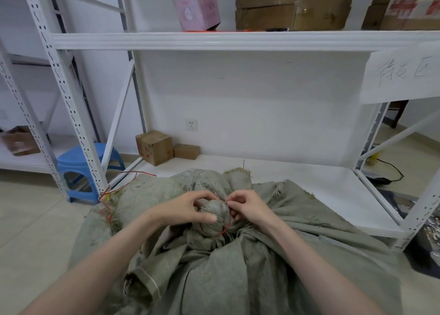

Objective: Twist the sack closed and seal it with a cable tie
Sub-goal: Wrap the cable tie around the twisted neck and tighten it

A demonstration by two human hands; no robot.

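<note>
White steel shelving [166, 41] lines a pale-walled storeroom, its upper shelf loaded with brown cartons [295, 5] and a pink box [197, 10], its low bottom shelf carrying two small cardboard boxes [164, 149] near a wall socket [191, 124]. Spread across the tiled floor [35, 219] in front of the rack, partly lapping onto that bottom shelf, lies a large grey-green woven sack [238, 267], frayed at its edges. A blue plastic stool [85, 164] stands under the rack's left upright. At the centre of the sack, its mouth is gathered and twisted into a tight neck [214, 212]. The left hand [190, 207] grips that twisted neck, fingers curled around the bunched cloth. The right hand [245, 207] is just beside it, fingers pressed together and pinching a thin red tie [226, 226] looped around the neck. More loose red strands [114, 188] trail over the sack's left edge near the stool.
</note>
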